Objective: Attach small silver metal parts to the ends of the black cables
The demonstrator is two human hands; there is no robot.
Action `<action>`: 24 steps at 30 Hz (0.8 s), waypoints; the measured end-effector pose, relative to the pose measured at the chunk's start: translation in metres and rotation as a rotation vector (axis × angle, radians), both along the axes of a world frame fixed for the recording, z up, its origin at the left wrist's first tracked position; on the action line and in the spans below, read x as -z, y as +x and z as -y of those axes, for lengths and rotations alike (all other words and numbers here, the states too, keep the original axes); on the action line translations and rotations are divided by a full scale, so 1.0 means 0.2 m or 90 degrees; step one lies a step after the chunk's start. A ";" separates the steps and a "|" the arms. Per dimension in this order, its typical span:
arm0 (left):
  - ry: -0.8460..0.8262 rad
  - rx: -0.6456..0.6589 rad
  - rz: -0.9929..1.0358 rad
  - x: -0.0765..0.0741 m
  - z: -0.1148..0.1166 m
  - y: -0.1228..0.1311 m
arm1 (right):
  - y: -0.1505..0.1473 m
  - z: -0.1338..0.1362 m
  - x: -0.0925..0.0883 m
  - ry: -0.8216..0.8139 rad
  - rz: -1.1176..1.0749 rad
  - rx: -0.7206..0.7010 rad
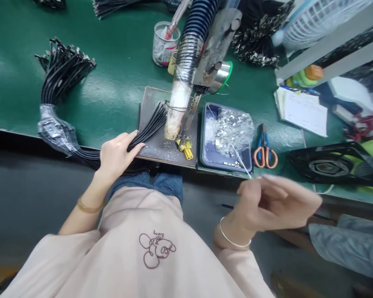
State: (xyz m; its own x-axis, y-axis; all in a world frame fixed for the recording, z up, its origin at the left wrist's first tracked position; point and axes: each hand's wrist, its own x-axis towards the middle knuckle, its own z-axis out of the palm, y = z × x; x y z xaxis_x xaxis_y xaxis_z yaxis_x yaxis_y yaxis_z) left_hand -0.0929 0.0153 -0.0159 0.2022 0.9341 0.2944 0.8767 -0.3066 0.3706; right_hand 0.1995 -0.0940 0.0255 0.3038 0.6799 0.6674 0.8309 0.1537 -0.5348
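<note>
The left grip [116, 155] is closed over a bundle of black cables [149, 126] at the front edge of the green bench [118, 82]. The fingers lie across the top and the thumb points toward the cable tips. These cables fan out over a dark plate [161, 147], and their ends lie just beside the pale nozzle [177, 109] of a ribbed hose [194, 33] that comes down from above. Small yellow pieces [186, 149] lie on the plate under the nozzle.

The right grip [273, 203] is blurred and held off the bench, below its front edge. Its fingertips pinch a thin wire [236, 155] that runs up and left across a blue tray [211, 155]. A clear bag of small metal parts [233, 126] sits in the tray. Orange-handled scissors [265, 151] lie just to the right of it, and a black fan [329, 165] lies beyond them.

Farther out, a second cable bundle [62, 70] curves over the bench's left side. A plastic cup [164, 43] stands behind the plate, near the hose.
</note>
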 end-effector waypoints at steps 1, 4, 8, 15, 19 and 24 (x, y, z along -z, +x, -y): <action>0.008 0.011 0.033 0.00 0.00 -0.02 | 0.03 -0.01 -0.03 0.009 0.011 0.040; 0.010 0.023 0.108 -0.01 -0.01 -0.08 | 0.16 -0.09 -0.06 -0.146 0.079 0.072; -0.021 0.029 0.133 -0.03 -0.05 -0.07 | 0.37 -0.23 0.04 -0.268 0.162 0.081; 0.049 0.013 0.122 -0.02 -0.10 0.04 | 0.45 -0.34 0.14 -0.335 0.095 0.029; 0.178 0.057 0.130 0.00 -0.06 0.13 | 0.44 -0.33 0.11 -0.360 0.061 -0.004; 0.131 0.138 -0.002 0.03 -0.03 0.20 | 0.42 -0.31 0.09 -0.382 0.029 -0.038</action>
State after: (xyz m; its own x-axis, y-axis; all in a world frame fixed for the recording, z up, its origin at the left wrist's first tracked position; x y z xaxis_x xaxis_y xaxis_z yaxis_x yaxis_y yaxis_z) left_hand -0.0522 0.0222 -0.0221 0.3917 0.7897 0.4722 0.7839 -0.5551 0.2781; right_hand 0.2837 -0.0321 0.0079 0.2338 0.9566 0.1737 0.8545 -0.1169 -0.5062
